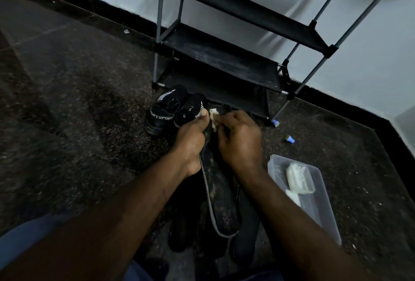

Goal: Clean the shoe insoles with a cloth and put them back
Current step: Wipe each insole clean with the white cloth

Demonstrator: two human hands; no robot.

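Two hands meet above the floor [89,101]: left hand [190,143] fingers curl round a dark insole [222,208]; right hand [240,143] fingers pinch a white cloth [213,114] against its far end, beside black shoes [161,116].

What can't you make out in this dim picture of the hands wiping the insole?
All head view:
- Small white cloth: mostly hidden by the right hand.
- Long dark insole: front end covered by the left hand and the right.
- Dark shapes beneath it: too dim to count.
- Clear plastic box: white contents blurred.
- Black metal-framed shoe rack: top cut off by the frame edge.
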